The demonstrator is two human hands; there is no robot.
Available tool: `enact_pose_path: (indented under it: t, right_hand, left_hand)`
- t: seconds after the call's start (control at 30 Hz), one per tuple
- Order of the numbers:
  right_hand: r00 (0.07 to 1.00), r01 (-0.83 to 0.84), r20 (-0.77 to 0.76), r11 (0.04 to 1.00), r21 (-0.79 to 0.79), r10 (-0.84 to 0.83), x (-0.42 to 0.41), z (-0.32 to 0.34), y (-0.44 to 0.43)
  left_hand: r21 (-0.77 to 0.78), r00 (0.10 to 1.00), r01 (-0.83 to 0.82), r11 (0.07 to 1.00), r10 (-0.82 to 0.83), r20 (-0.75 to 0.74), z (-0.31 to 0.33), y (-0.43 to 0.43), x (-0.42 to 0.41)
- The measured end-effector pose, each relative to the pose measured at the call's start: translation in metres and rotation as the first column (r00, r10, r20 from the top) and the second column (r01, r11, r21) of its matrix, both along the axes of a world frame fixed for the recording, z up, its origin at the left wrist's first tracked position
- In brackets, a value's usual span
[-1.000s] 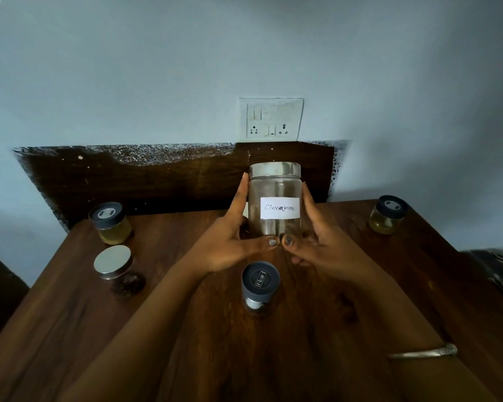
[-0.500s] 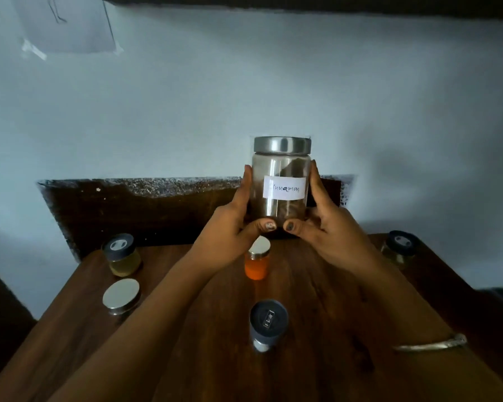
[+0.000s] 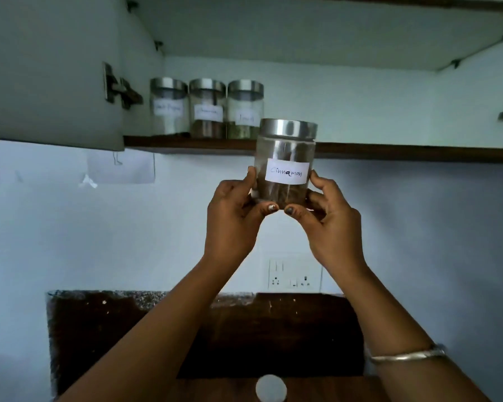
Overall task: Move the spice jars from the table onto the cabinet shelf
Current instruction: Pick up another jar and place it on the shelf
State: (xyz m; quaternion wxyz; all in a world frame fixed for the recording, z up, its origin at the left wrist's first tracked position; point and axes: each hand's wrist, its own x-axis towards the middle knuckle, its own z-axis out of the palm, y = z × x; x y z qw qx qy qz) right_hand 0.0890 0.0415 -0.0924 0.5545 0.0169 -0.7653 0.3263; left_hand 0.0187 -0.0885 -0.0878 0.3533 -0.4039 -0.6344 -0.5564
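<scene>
**Cinnamon jar held up at the shelf edge**

The cinnamon jar (image 3: pixel 285 163), steel lid on, is upright at frame centre, overlapping the front edge of the cabinet shelf (image 3: pixel 186 145). The left hand (image 3: pixel 233 210) and right hand (image 3: pixel 331 216) grip its lower half, thumbs at its base. 3 labelled jars (image 3: pixel 206 108) stand in a row on the shelf, upper left. The table (image 3: pixel 215 387) lies along the bottom.

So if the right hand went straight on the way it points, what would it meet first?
Probably the front edge of the shelf, just above the right hand gripping the cinnamon jar; depth unclear.
</scene>
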Motion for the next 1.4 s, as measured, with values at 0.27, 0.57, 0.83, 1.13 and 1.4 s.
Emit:
enact_pose_path:
  t: [0.27, 0.57, 0.83, 1.13, 1.4]
  right_hand:
    - [0.987, 0.024, -0.163, 0.999, 0.047, -0.016, -0.034, 0.071, 0.020]
    - [0.973, 0.207, -0.108, 0.978, 0.023, -0.203, -0.073, 0.099, 0.059]
    - [0.974, 0.220, 0.039, 0.975, 0.034, -0.222, -0.102, 0.103, 0.079]
    - [0.897, 0.426, 0.101, 0.902, 0.064, -0.431, -0.124, 0.107, 0.076]
    - [0.839, 0.513, 0.106, 0.841, 0.173, -0.534, -0.131, 0.102, 0.072]
  left_hand:
    - [0.167, 0.991, 0.123, 0.978, -0.130, 0.029, 0.072, 0.032, -0.032]
    - [0.156, 0.997, 0.073, 0.985, -0.078, 0.026, 0.100, 0.082, -0.067]
    - [0.161, 0.998, -0.033, 0.986, 0.041, -0.047, 0.087, 0.103, -0.094]
    - [0.154, 0.971, -0.225, 0.962, 0.234, -0.042, 0.083, 0.118, -0.109]
    - [0.067, 0.949, -0.310, 0.949, 0.313, -0.049, 0.084, 0.119, -0.109]
